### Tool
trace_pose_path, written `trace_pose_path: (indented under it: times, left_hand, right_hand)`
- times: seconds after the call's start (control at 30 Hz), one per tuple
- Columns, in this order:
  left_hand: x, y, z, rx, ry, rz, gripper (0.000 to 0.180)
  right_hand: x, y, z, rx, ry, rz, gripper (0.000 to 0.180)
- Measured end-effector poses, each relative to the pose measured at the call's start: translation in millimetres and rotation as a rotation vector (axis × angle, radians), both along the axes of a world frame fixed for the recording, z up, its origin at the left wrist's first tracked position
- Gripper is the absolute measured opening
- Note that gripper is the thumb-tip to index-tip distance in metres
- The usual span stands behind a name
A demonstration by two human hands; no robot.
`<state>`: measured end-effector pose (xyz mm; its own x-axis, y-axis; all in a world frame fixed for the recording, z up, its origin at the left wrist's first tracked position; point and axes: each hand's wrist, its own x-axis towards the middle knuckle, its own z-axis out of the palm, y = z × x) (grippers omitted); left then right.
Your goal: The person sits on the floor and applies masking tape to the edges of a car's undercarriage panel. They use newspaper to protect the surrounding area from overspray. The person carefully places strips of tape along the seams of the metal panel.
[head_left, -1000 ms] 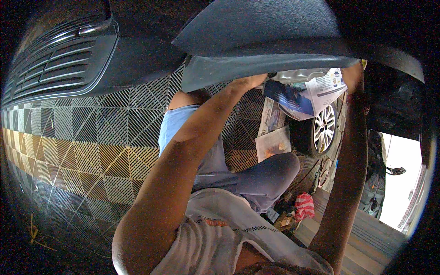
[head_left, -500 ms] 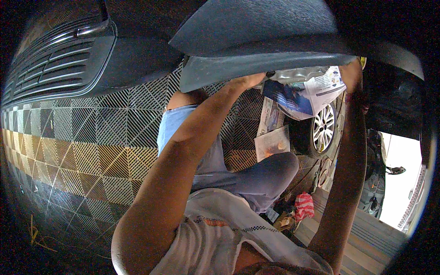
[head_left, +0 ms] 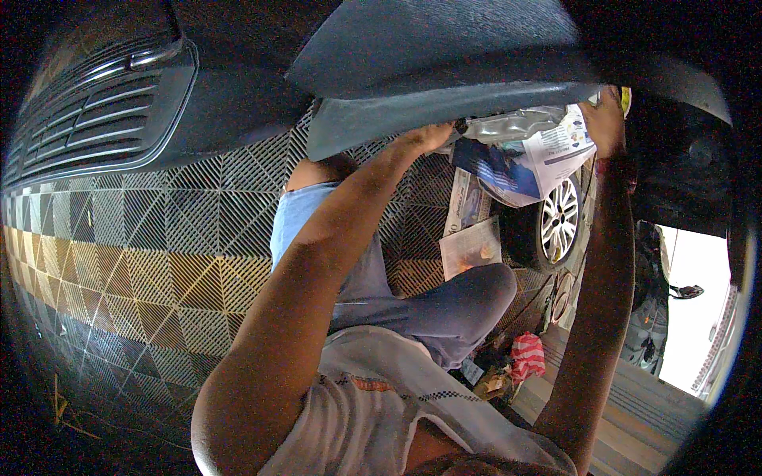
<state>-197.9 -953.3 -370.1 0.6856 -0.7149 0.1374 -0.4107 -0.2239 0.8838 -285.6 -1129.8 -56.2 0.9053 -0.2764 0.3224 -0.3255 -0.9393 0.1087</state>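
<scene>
A dark, curved car body panel (head_left: pixel 444 47) spans the top of the view, with a greyish lower edge. My left hand (head_left: pixel 435 137) is raised to that edge, its fingers curled and partly hidden beside a small dark part. Between my hands, a clear lamp-like housing (head_left: pixel 512 125) shows under the edge. At its far right end, my right hand (head_left: pixel 607 127) is bent inward with its fingertips hidden, beside a small yellow item (head_left: pixel 626 101). Printed newspaper (head_left: pixel 548 155) hangs below the housing, close to my right hand. What either hand grips is not visible.
A wheel with a silver rim (head_left: pixel 559 220) stands below the newspaper. More paper sheets (head_left: pixel 472 247) lie on the ribbed tile floor (head_left: pixel 175 270). A slatted dark vehicle part (head_left: pixel 103 111) is at left. Near my knee lies a red-and-white striped bag (head_left: pixel 527 357).
The panel's lower edge sits slightly higher and farther left in view. More of my right hand and the clear housing shows. My left hand has barely moved.
</scene>
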Motion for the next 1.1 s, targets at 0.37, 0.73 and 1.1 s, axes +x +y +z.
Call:
trace_pose_path:
  times: [0.37,0.73,1.1]
  left_hand:
    - [-2.1,-23.4,-46.4,0.011,0.096,-0.123,0.037]
    - [2.1,12.0,51.8,-0.215,0.236,0.105,0.065]
    - [-1.7,4.0,68.4,-0.414,0.123,0.005,0.072]
  right_hand:
    - [1.7,-17.3,-3.9,-0.148,0.055,-0.098,0.082]
    - [3.6,-17.7,-1.7,0.001,0.037,-0.036,0.076]
    - [3.1,-18.1,-5.5,-0.012,0.019,-0.103,0.072]
